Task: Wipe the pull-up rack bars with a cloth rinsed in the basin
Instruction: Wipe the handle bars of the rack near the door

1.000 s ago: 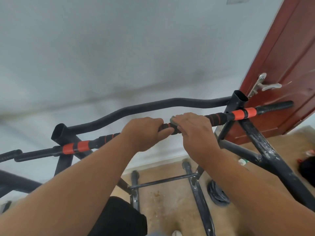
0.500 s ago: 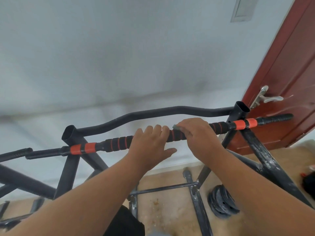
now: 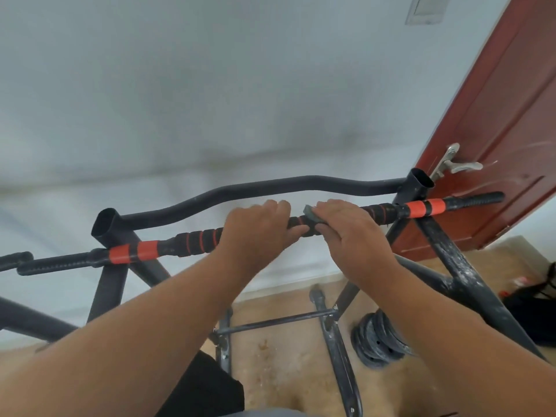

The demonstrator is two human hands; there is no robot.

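Note:
The pull-up rack's front bar (image 3: 192,240) is black with ribbed foam and orange bands, running from lower left to upper right. My left hand (image 3: 257,228) grips its middle, fingers curled over the top. Right beside it, my right hand (image 3: 350,233) presses a small grey-green cloth (image 3: 310,214) round the bar; only a corner of the cloth shows past my fingers. A curved black bar (image 3: 270,188) runs behind, parallel to the front one. No basin is in view.
A red door (image 3: 496,139) with a metal handle (image 3: 454,164) stands open at the right, close to the bar's end. Below, the rack's legs and crossbar (image 3: 276,320) stand on a tan floor beside stacked weight plates (image 3: 379,341). A white wall lies behind.
My left hand opened off the bar half a second ago and now grips it again, further right. The right hand with the cloth stays in place. The view has tilted slightly.

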